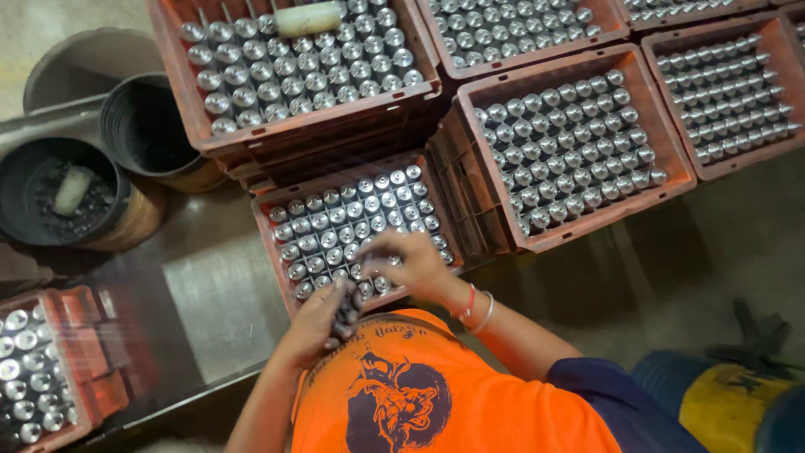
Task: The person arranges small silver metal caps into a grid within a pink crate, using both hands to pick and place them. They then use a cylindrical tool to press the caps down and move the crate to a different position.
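Sorting was under way: the left hand (323,315) gripped a bunch of metal pins (345,312) at the near crate (267,243), the right hand (411,264) curled over its rows, needing a careful pick.

the near crate (267,220) is packed rim to rim with upright metal cylinders (352,222), no gap for fingers between them. stacked crates (470,210) wall it in behind and to the right. open passage lies left over the bare metal sheet (210,294), short of two black buckets (50,201).
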